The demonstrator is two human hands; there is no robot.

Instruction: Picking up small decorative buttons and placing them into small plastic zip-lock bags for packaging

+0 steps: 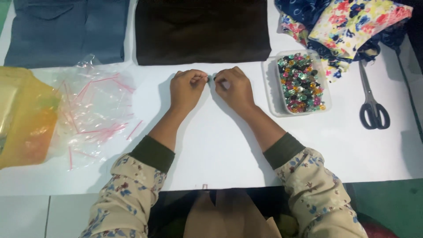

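Head view looks straight down on a white worktop where both hands meet near the middle. The left hand and the right hand are curled, thumbs and forefingers pinched together, their tips almost touching each other. Between them sits a tiny dark piece, too small to identify; the grip of each hand is narrow, and which hand actually holds the piece I cannot tell. The fingers hide most of it.

Just to the right of the right hand stands a clear plastic tub, open, filled with shiny faceted beads in green, pink, amber and dark tones. Beyond it lie black-handled scissors, closed, handles toward the person. A heap of floral fabric sits at the far right corner, cut off by the frame's edge.

To the left lies a loose pile of small clear plastic bags with red strips, and beside it a yellow translucent bag, its contents blurred and its left side cut off. At the far edge lie a folded blue cloth and a folded dark brown cloth, both cropped at the top.
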